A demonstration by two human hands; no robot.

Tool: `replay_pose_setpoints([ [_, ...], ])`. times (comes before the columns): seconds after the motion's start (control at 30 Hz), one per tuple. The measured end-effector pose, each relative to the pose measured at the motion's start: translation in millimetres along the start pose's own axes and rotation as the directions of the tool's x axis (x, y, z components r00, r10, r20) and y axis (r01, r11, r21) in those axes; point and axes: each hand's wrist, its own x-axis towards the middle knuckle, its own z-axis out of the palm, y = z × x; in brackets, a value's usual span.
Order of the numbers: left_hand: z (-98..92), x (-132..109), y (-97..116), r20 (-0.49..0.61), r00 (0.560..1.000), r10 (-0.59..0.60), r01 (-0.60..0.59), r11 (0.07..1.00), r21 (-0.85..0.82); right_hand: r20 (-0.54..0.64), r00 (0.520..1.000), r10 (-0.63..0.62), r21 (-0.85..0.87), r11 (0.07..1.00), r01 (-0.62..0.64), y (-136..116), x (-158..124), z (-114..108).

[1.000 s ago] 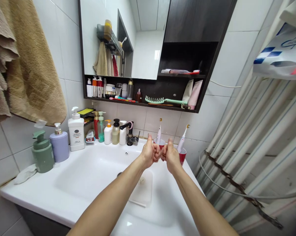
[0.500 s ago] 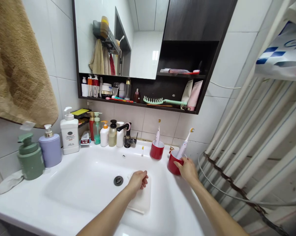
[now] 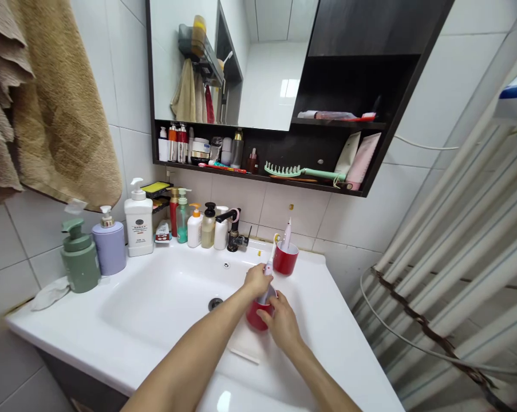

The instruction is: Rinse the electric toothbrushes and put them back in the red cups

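Note:
Over the right part of the white sink [image 3: 155, 320], my right hand [image 3: 281, 320] grips a red cup [image 3: 255, 318] by its side and rim. An electric toothbrush [image 3: 267, 270] leans out of that cup, and my left hand [image 3: 257, 280] has its fingers closed round the toothbrush's upper handle. Behind them, a second red cup [image 3: 285, 260] stands on the sink's back ledge with another toothbrush [image 3: 287, 236] upright in it. A pale flat piece [image 3: 244, 356] lies in the basin below the held cup, mostly covered by it.
A black faucet [image 3: 233, 229] is at the sink's back. Pump bottles, among them a white one [image 3: 138, 223], a purple one [image 3: 109, 246] and a green one [image 3: 81, 263], line the left. A dark mirror cabinet [image 3: 352, 183] hangs above; a radiator [image 3: 447, 274] is at the right.
My right hand has carried the red cup with its toothbrush left from the ledge to over the basin. My left hand has risen and taken hold of that toothbrush. The view has shifted.

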Motion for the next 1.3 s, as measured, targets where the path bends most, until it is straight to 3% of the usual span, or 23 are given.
replay_pose_setpoints([
  [0.2, -27.7, 15.6, -6.2, -0.174, 0.985, 0.017, -0.036, 0.994, -0.107, 0.028, 0.999, 0.025, 0.051, 0.998, -0.027, 6.5, 7.4, 17.5],
  [0.33, -48.4, 15.2, 7.5, -0.279, 0.960, 0.026, -0.142, 0.904, -0.404, 0.034, 0.998, 0.047, 0.090, 0.995, -0.050, 12.7, 12.5, 22.1],
  [0.4, -51.7, 8.3, 11.4, -0.256, 0.967, -0.019, -0.138, 0.801, -0.583, 0.036, 0.999, 0.040, 0.111, 0.993, -0.044, 13.8, 13.5, 17.0],
  [0.5, -48.4, -3.9, 10.7, -0.143, 0.984, -0.110, -0.033, 0.667, -0.744, -0.007, 0.999, 0.047, 0.224, 0.974, -0.044, 14.1, 11.5, -0.2],
  [0.57, -44.0, -9.3, 7.2, -0.084, 0.985, -0.150, 0.019, 0.578, -0.816, 0.046, 0.995, 0.092, 0.444, 0.890, -0.103, 14.2, 8.3, -14.2],
  [0.67, -37.8, -12.4, 0.9, -0.001, 0.986, -0.169, 0.083, 0.490, -0.868, 0.241, 0.961, 0.136, 0.728, 0.630, -0.272, 14.2, 3.9, -31.9],
  [0.77, -29.8, -13.7, -3.9, 0.067, 0.984, -0.166, 0.141, 0.486, -0.863, 0.367, 0.923, 0.118, 0.837, 0.392, -0.383, 12.6, 3.5, -41.9],
  [0.83, -22.8, -15.3, -5.4, 0.122, 0.982, -0.146, 0.181, 0.523, -0.833, 0.441, 0.896, 0.057, 0.845, 0.310, -0.436, 9.2, 4.6, -43.6],
  [0.87, -19.3, -16.2, -5.8, 0.162, 0.978, -0.132, 0.209, 0.547, -0.811, 0.459, 0.888, 0.032, 0.833, 0.331, -0.443, 6.9, 4.9, -42.9],
  [0.93, -14.4, -17.0, -6.0, 0.221, 0.968, -0.117, 0.247, 0.574, -0.781, 0.450, 0.893, 0.019, 0.789, 0.460, -0.407, 1.8, 4.4, -39.0],
  [1.03, -15.2, -14.9, -6.5, 0.190, 0.973, -0.129, 0.229, 0.557, -0.798, 0.430, 0.903, 0.007, 0.698, 0.632, -0.337, -2.9, 1.1, -29.7],
  [1.13, -21.7, -12.1, -8.1, 0.218, 0.965, -0.150, 0.264, 0.558, -0.786, 0.467, 0.884, 0.007, 0.645, 0.681, -0.346, -2.5, -2.3, -20.3],
  [1.2, -24.1, -11.5, -9.1, 0.254, 0.954, -0.157, 0.298, 0.556, -0.776, 0.457, 0.890, 0.010, 0.624, 0.709, -0.328, -1.1, -3.5, -15.7],
  [1.3, -22.3, -11.6, -9.6, 0.220, 0.960, -0.173, 0.279, 0.519, -0.808, 0.415, 0.910, 0.009, 0.595, 0.754, -0.279, -1.4, -4.3, -13.1],
])
